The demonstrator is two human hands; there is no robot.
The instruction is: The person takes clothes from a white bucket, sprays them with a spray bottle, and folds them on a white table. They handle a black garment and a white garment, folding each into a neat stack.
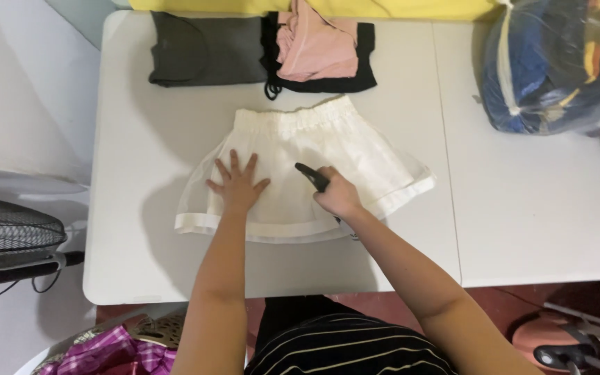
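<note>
On the white table [522, 208] a white skirt [355, 149] lies flat at centre, waistband toward 12 o'clock. The left hand [236, 185] rests palm-down on its left half, all 5 fingers spread open, while the right hand [338, 196], at 3 o'clock of the left, is closed around a dark iron [312, 176] on the skirt. At 12 o'clock lie 3 folded garments, grey [206, 52], black [355, 76] and pink [314, 45]; a plastic bag [557, 62] sits at 2 o'clock.

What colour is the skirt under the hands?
White, or cream; the skirt shows best in the head view.
</note>
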